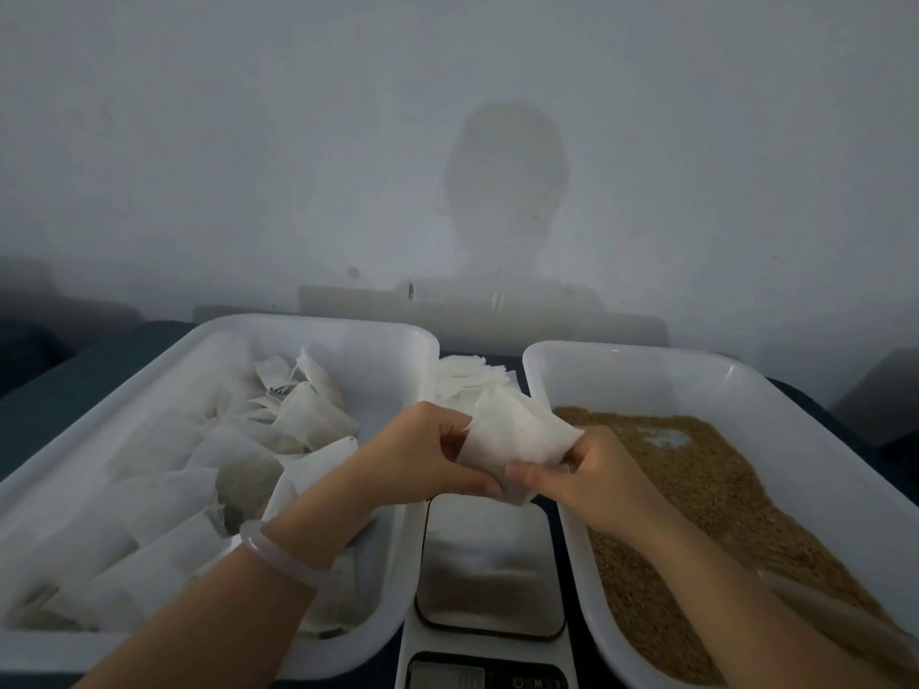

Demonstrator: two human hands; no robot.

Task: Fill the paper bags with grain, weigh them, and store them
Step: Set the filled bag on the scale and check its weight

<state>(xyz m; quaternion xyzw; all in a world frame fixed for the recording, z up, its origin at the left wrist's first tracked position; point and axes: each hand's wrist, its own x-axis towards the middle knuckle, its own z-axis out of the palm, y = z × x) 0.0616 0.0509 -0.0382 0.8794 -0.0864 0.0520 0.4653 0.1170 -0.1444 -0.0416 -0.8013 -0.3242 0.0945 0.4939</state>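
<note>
Both hands hold one small white paper bag (pixel 517 430) in the air above the far end of the scale (pixel 490 564). My left hand (pixel 427 450) pinches its left edge, and my right hand (pixel 592 469) pinches its lower right corner. Brown grain (pixel 696 489) lies in the white tray (pixel 562 355) on the right. The white tray (pixel 308 323) on the left holds several paper bags (pixel 238 455). A stack of flat empty bags (pixel 467 377) lies between the two trays at the back. The scale's steel plate has nothing on it.
The scale's display (pixel 447 676) is at the bottom edge, unreadable. A pale handle (pixel 835 614) lies in the grain at the near right. A grey wall rises just behind the trays. The dark table (pixel 59 390) shows at the left.
</note>
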